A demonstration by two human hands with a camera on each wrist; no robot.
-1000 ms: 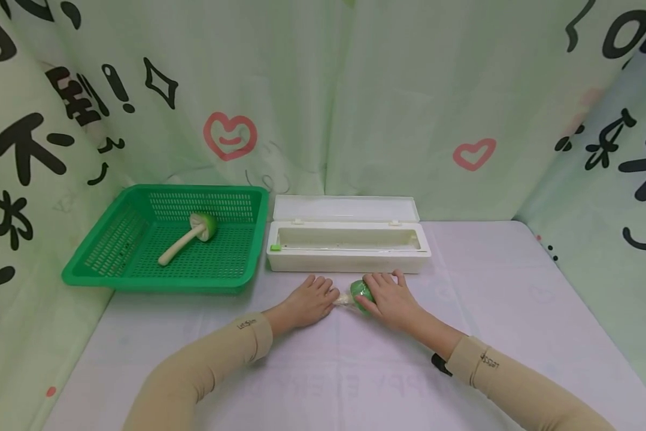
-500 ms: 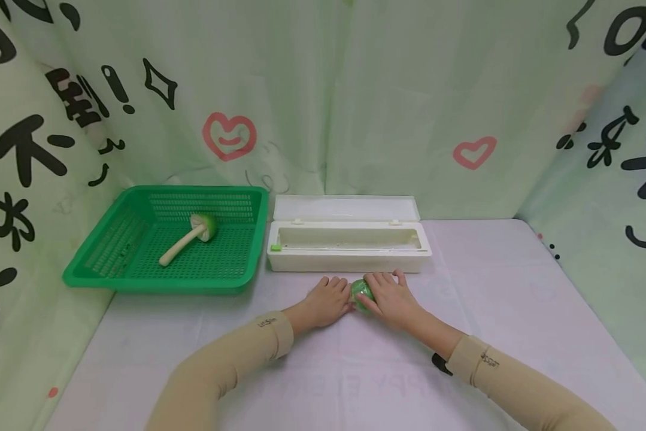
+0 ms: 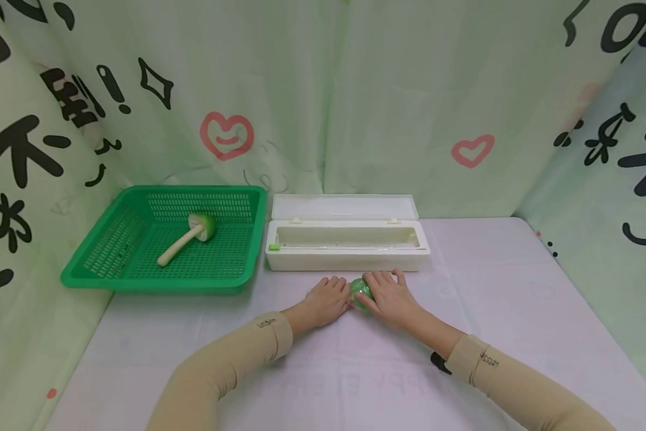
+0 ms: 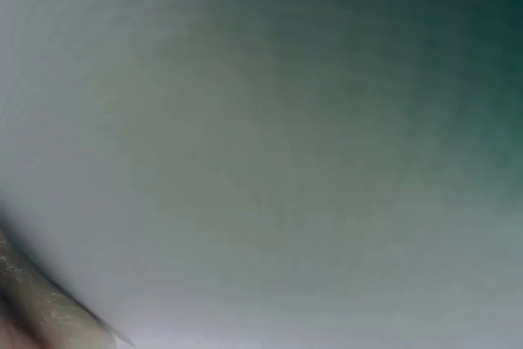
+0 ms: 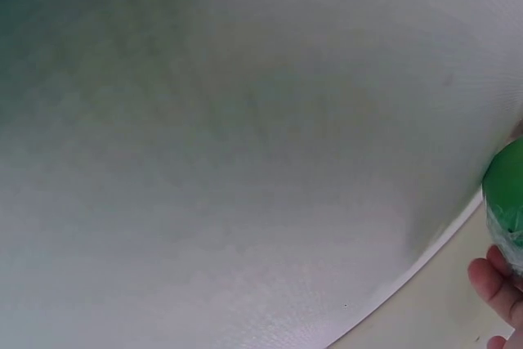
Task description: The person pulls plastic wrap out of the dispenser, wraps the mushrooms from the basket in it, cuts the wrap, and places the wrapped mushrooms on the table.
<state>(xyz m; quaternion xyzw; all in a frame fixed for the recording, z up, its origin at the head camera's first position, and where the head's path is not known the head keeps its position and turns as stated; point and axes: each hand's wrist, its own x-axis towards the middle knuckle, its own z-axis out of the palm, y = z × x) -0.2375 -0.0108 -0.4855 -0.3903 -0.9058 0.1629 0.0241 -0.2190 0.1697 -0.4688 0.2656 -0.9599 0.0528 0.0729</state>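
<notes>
A toy mushroom with a green cap [image 3: 360, 291], wrapped in clear plastic film, lies on the table between both hands. My right hand [image 3: 388, 299] holds the cap from the right, thumb on its near side. My left hand [image 3: 328, 300] grips the film-covered stem end, close against the cap; the stem itself is hidden beneath it. The right wrist view catches the wrapped green cap [image 5: 508, 190] at its right edge, with fingertips [image 5: 490, 284] just below. Mostly blurred tablecloth fills the left wrist view, with a bit of hand at the lower left.
Just behind the hands stands a long white cling film box [image 3: 349, 261], its lid raised at the back. To the left, a green plastic basket [image 3: 155, 282] holds another toy mushroom [image 3: 185, 240]. A white cloth [image 3: 495, 299] covers the table; a printed curtain [image 3: 387, 90] hangs around it.
My left hand has slid right along the stem up to the cap, covering the stem and film that showed earlier. My right hand has stayed put.
</notes>
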